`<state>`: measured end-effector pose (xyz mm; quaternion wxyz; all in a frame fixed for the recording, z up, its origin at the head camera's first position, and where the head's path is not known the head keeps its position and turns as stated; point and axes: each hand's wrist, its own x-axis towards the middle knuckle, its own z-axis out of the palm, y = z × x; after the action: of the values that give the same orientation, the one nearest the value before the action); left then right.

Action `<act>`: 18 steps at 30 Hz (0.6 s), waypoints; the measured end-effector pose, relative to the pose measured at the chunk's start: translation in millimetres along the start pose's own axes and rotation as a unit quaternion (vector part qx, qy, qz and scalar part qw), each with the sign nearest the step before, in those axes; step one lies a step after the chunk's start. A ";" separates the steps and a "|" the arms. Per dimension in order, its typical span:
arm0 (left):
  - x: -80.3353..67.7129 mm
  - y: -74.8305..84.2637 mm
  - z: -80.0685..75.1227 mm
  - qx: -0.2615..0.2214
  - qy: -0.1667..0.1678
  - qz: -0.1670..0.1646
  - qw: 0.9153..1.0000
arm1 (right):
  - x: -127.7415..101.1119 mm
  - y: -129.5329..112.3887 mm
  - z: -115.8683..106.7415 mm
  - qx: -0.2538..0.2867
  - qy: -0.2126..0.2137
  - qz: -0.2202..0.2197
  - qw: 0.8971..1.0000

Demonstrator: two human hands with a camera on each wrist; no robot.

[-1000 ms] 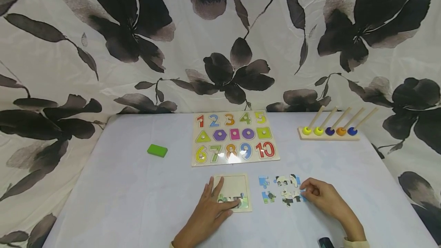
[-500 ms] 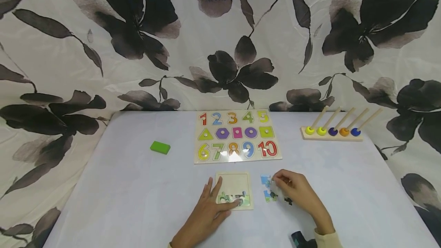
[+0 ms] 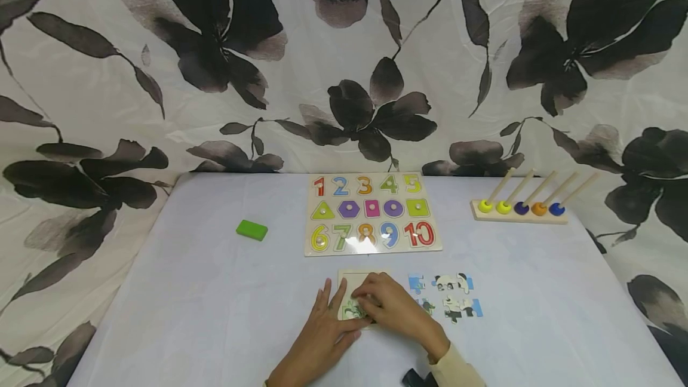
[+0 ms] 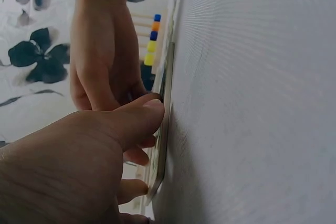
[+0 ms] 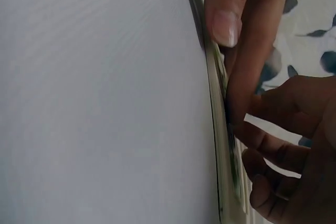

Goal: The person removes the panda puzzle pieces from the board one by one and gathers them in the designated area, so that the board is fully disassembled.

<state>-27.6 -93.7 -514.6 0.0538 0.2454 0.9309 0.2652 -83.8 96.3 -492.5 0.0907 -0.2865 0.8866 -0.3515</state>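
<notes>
A small wooden puzzle tray [image 3: 350,279] lies on the white table, with jigsaw pieces [image 3: 352,310] along its near side. My left hand [image 3: 322,333] rests on the tray with spread fingers; in the left wrist view its thumb [image 4: 142,119] lies by the tray's edge [image 4: 167,129]. Over the same tray, my right hand [image 3: 395,309] reaches in with bent fingers that touch its near part. Those fingertips are partly hidden, and I cannot tell whether they pinch a piece. Right of the tray lie several loose panda pieces [image 3: 453,283] in two rows.
Behind the tray lies a number and shape board [image 3: 373,214]. A green block [image 3: 251,230] sits to the left. At the back right stands a peg stand [image 3: 518,212] with coloured beads. Floral cloth [image 3: 301,64] hangs behind the table. A dark object [image 3: 416,378] is at the right wrist.
My right hand has moved left from the loose panda pieces onto the tray, uncovering those pieces. The left hand has stayed on the tray. The view has shifted slightly.
</notes>
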 end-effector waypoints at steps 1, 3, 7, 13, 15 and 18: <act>0.0 0.0 -0.2 -0.001 0.001 0.002 1.000 | 1.2 -1.2 0.9 0.000 -0.004 0.000 1.000; -0.2 -0.2 -0.3 -0.001 0.005 0.006 1.000 | 2.7 -3.3 1.8 0.004 -0.011 0.002 1.000; -0.5 -0.3 -0.6 -0.004 0.009 0.009 1.000 | 3.1 -4.2 3.6 0.009 -0.016 0.005 1.000; 0.5 -0.4 -1.7 -0.010 -0.002 0.000 1.000 | 4.0 -3.7 6.9 0.004 -0.020 0.008 1.000; 0.4 -0.8 -1.3 -0.008 0.000 0.001 1.000 | 4.7 -3.9 7.5 0.003 -0.023 0.010 1.000; 0.0 -1.3 -1.0 -0.008 0.000 -0.001 1.000 | 5.9 -4.0 8.1 0.004 -0.022 0.012 1.000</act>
<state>-28.4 -95.1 -514.5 0.0556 0.2440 0.9290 0.2726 -83.9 86.0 -495.6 0.1153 -0.2834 0.8865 -0.3472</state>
